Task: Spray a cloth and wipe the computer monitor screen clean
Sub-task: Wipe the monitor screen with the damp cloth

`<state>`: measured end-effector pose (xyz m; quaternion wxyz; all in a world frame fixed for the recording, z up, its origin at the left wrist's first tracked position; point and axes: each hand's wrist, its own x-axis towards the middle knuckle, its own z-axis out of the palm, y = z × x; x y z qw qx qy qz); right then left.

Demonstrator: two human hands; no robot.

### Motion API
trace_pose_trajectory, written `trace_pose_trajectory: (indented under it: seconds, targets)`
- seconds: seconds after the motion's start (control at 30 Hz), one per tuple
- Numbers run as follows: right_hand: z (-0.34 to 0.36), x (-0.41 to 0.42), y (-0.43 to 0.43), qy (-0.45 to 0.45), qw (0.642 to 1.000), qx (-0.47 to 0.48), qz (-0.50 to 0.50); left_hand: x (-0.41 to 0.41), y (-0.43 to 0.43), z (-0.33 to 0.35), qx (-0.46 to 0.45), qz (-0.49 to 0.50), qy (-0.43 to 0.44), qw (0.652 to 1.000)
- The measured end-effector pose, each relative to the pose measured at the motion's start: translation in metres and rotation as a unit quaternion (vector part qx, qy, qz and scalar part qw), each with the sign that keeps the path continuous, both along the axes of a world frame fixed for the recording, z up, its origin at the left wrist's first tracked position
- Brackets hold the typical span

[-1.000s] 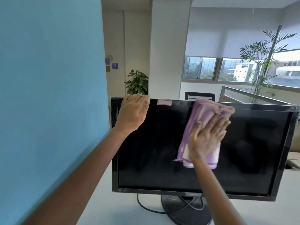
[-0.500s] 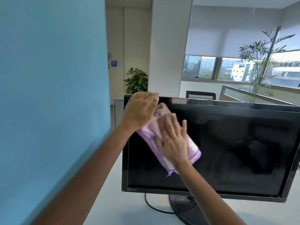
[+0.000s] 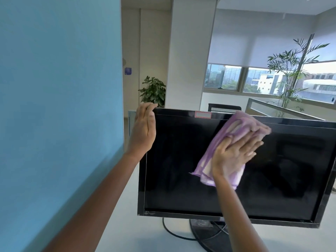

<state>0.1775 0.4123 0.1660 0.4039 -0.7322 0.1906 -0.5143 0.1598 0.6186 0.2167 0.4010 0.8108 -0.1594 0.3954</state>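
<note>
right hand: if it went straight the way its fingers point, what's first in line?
Likely the monitor's top bezel, up and right. The right hand presses the purple cloth flat on the screen.

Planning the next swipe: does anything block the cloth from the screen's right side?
Nothing visible does. The right hand presses the cloth on the screen; the left hand rests on the top-left corner, out of that path.
</note>
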Motion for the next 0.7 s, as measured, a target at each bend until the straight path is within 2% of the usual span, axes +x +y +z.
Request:
trace_pose_trajectory:
  seconds: [0.1, 0.17, 0.27, 0.37, 0.47, 0.53, 0.6, 0.7]
  targets:
    - [-0.006, -0.002, 0.05, 0.009, 0.991, -0.131, 0.027, -0.002, -0.002, 0.002, -0.011, 0.001, -0.001, 1.0]
    - [-0.018, -0.003, 0.078, 0.001, 0.968, -0.249, 0.04, -0.003, -0.002, 0.003, -0.011, 0.008, -0.004, 1.0]
    - [-0.04, -0.005, 0.104, -0.005, 0.909, -0.412, 0.07, -0.004, 0.0, 0.003, 0.001, 0.018, -0.003, 1.0]
    - [-0.066, -0.009, 0.102, 0.001, 0.837, -0.537, 0.103, -0.007, 0.002, 0.001, 0.016, 0.026, -0.002, 1.0]
    - [-0.083, -0.009, 0.081, -0.006, 0.757, -0.642, 0.121, -0.008, 0.0, 0.001, 0.046, 0.052, 0.002, 0.998]
    - [-0.081, -0.007, 0.063, -0.01, 0.721, -0.683, 0.117, -0.008, -0.005, 0.002, 0.089, 0.098, 0.004, 0.991]
    - [-0.07, -0.004, 0.046, -0.014, 0.711, -0.695, 0.106, -0.01, -0.012, 0.005, 0.127, 0.136, -0.002, 0.982]
    - [-0.053, -0.002, 0.013, -0.03, 0.74, -0.665, 0.102, -0.014, -0.031, 0.007, 0.159, 0.138, -0.015, 0.977]
